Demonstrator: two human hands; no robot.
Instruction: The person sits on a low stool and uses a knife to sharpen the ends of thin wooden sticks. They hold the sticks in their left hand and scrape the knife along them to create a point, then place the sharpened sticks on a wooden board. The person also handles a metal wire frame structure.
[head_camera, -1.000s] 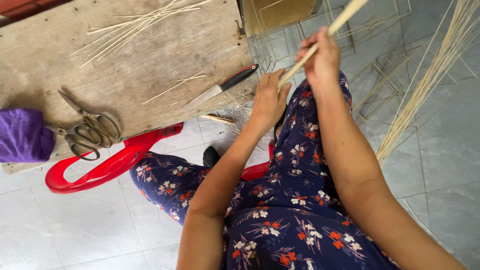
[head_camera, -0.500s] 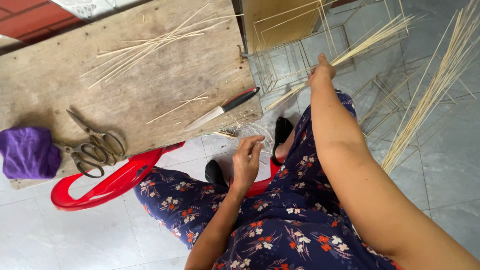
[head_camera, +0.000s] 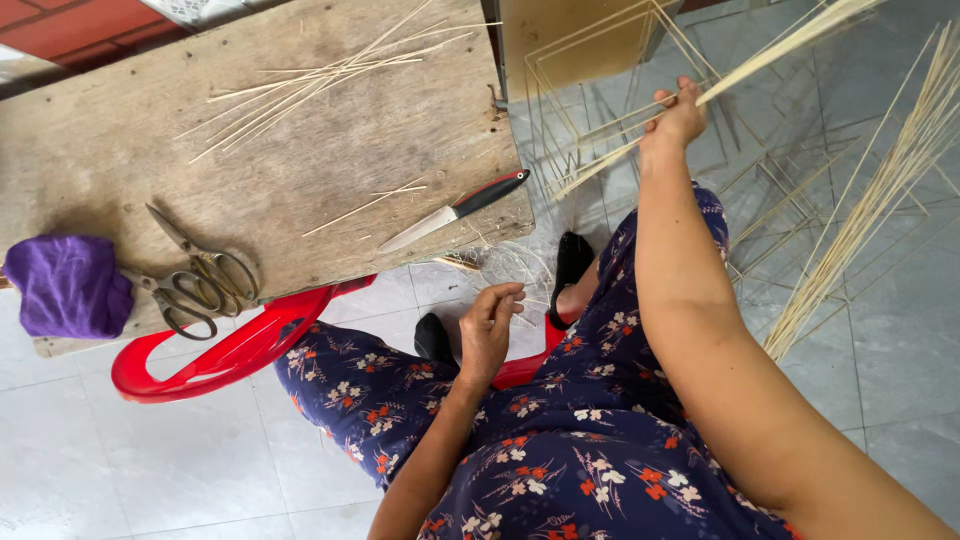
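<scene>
While the right hand (head_camera: 678, 118) is raised and stretched forward, its fingers are closed around a bundle of thin pale bamboo strips (head_camera: 770, 62) that runs up and away to the right of it and sticks out a little way below the fist toward the left. Lower and nearer the body, the left hand (head_camera: 487, 325) hangs over the lap with fingers loosely curled and nothing clearly gripped in them; whether a fine fibre is pinched between the fingertips cannot be told. Just beyond the left hand lies a small tangle of pale shavings (head_camera: 505, 265), and just right of it a black shoe (head_camera: 572, 262) shows. Beneath both arms is a lap in dark blue floral cloth (head_camera: 560, 460).

Left of the left hand, a red plastic chair (head_camera: 215, 352) pokes out from under a worn wooden board (head_camera: 200, 170). On the board's near edge, closest to the left hand, lies a knife with a black and red handle (head_camera: 455, 210). Farther left sit metal scissors (head_camera: 195, 275) and, at the far end, a purple cloth bundle (head_camera: 68, 285). More loose strips (head_camera: 320, 75) lie across the board's far side.

Beyond the right hand stands a frame of thin sticks (head_camera: 610, 60), and to its right another long sheaf of strips (head_camera: 870, 200) leans over the grey tiled floor (head_camera: 900, 360).
</scene>
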